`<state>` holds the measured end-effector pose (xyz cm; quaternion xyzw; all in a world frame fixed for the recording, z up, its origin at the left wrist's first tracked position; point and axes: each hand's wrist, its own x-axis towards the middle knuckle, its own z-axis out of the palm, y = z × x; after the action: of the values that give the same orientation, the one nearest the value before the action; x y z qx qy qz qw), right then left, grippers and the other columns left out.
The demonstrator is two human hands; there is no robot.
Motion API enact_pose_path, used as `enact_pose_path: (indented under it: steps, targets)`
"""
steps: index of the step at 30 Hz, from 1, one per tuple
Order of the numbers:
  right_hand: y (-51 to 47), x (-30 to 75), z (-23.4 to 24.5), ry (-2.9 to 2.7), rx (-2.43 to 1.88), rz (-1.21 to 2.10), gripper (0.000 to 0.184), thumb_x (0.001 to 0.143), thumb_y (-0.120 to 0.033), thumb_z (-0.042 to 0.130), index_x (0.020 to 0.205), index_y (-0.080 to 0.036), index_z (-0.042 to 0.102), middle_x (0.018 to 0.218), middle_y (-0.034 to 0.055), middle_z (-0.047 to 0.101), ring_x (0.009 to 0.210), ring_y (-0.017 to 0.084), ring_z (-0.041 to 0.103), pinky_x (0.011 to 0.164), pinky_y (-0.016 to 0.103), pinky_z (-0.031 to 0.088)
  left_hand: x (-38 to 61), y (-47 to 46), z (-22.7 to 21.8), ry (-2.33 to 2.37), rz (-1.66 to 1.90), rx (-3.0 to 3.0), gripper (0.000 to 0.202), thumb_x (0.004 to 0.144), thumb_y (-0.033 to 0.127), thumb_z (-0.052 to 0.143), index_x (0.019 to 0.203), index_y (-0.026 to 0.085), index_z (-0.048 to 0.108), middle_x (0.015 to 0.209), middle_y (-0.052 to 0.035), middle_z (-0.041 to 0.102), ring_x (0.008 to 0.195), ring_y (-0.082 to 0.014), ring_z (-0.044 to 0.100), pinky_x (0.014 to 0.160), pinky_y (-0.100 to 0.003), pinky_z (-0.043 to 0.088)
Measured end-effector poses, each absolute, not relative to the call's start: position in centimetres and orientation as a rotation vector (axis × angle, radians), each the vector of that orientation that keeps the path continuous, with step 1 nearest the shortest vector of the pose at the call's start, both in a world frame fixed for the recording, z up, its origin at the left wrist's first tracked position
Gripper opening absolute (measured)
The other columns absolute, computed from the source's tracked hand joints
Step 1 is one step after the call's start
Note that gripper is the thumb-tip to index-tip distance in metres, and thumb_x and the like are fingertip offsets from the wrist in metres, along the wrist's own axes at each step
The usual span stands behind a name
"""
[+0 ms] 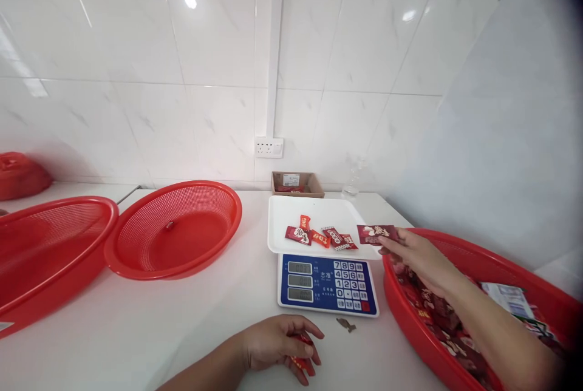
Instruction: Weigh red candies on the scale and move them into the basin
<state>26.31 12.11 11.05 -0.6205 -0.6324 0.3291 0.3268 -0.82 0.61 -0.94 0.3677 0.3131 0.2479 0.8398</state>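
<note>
My right hand (416,255) reaches out from over the red basket (537,285) on the right and pinches a dark red snack packet (376,234) at the right edge of the scale's white tray (314,212). Several small red candy packets (321,237) lie on that tray. The blue-faced electronic scale (327,284) sits below it with a keypad and three displays. My left hand (279,342) rests on the white counter in front of the scale, curled round a small red packet (300,362).
An empty red mesh basket (175,230) and another red basket (43,251) sit to the left. A small cardboard box (297,184) stands at the wall under a white socket (268,147). A small brown scrap (346,324) lies by the scale. The right basket holds many packets.
</note>
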Motion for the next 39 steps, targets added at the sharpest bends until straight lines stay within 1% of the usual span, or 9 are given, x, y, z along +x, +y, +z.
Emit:
enact_pose_path:
  steps: [4,8,14,18,23,27,30,33,39]
  targets:
    - [14.0,23.9,10.5,-1.653,-1.572,1.010,0.036,0.074,-0.048,0.055,0.094,-0.019,0.060,0.088,0.0078,0.069,0.076,0.020,0.063,0.057,0.027,0.048,-0.8,0.7,-1.0,0.653,0.514,0.774,0.057,0.052,0.033,0.082,0.100,0.015,0.058,0.076,-0.0049,0.063,0.063,-0.0157,0.061,0.073,-0.045,0.048]
    - [15.8,21.4,10.5,-1.804,-1.609,0.890,0.049,0.081,-0.046,0.046,0.119,-0.015,0.051,0.112,0.0126,0.063,0.096,0.024,0.060,0.077,0.033,0.049,-0.8,0.8,-1.0,0.652,0.514,0.792,0.061,0.049,0.036,0.084,0.100,0.015,0.058,0.075,-0.0032,0.063,0.063,-0.0151,0.061,0.075,-0.048,0.047]
    - [15.4,18.8,8.7,-2.080,-1.626,0.629,0.060,0.080,-0.041,0.047,0.134,-0.016,0.038,0.141,0.0134,0.036,0.129,0.028,0.031,0.105,0.043,0.026,-0.7,0.8,-1.6,0.638,0.525,0.790,0.063,0.045,0.038,0.084,0.098,0.015,0.059,0.073,-0.0029,0.064,0.059,-0.0134,0.060,0.075,-0.048,0.047]
    - [14.3,17.0,6.7,-2.347,-1.834,0.430,0.060,0.085,-0.048,0.037,0.140,-0.024,0.027,0.148,0.0121,0.021,0.135,0.034,0.011,0.102,0.056,0.021,-0.6,0.9,-2.0,0.629,0.529,0.796,0.064,0.044,0.040,0.085,0.098,0.015,0.059,0.073,-0.0027,0.063,0.059,-0.0132,0.059,0.074,-0.047,0.048]
    - [15.0,15.0,6.1,-2.394,-1.877,0.325,0.055,0.089,-0.045,0.031,0.140,-0.026,0.027,0.149,0.0114,0.018,0.135,0.030,0.008,0.103,0.055,0.017,-0.6,0.9,-2.1,0.640,0.513,0.799,0.067,0.043,0.040,0.085,0.099,0.015,0.059,0.072,-0.0024,0.064,0.058,-0.0128,0.059,0.072,-0.043,0.049]
    - [15.8,13.7,6.2,-2.362,-1.843,0.300,0.061,0.084,-0.059,0.031,0.139,-0.033,0.025,0.150,0.0099,0.015,0.135,0.034,0.007,0.099,0.063,0.016,-0.6,0.9,-2.2,0.664,0.515,0.801,0.067,0.042,0.040,0.085,0.099,0.015,0.059,0.073,-0.0030,0.064,0.058,-0.0121,0.059,0.069,-0.036,0.048]
    - [16.3,12.8,6.1,-2.396,-1.731,0.306,0.061,0.080,-0.064,0.034,0.135,-0.038,0.034,0.149,0.0061,0.019,0.134,0.036,0.008,0.097,0.066,0.014,-0.7,0.9,-2.2,0.672,0.520,0.823,0.064,0.045,0.040,0.084,0.099,0.016,0.060,0.074,-0.0029,0.064,0.060,-0.0118,0.059,0.069,-0.035,0.047]
    - [16.8,12.1,6.1,-2.418,-1.669,0.308,0.048,0.083,-0.053,0.039,0.128,-0.039,0.044,0.146,0.0030,0.028,0.133,0.034,0.016,0.099,0.065,0.013,-0.7,0.8,-2.0,0.678,0.514,0.821,0.064,0.045,0.039,0.084,0.099,0.016,0.060,0.075,-0.0034,0.064,0.060,-0.0116,0.058,0.069,-0.033,0.047]
    - [13.1,13.0,6.9,-2.234,-1.429,0.178,0.048,0.084,-0.048,0.040,0.128,-0.029,0.046,0.141,0.0074,0.036,0.132,0.032,0.019,0.102,0.061,0.015,-0.7,0.7,-1.7,0.697,0.535,0.804,0.061,0.044,0.038,0.084,0.096,0.016,0.062,0.076,-0.0033,0.065,0.062,-0.0104,0.059,0.059,-0.022,0.042]
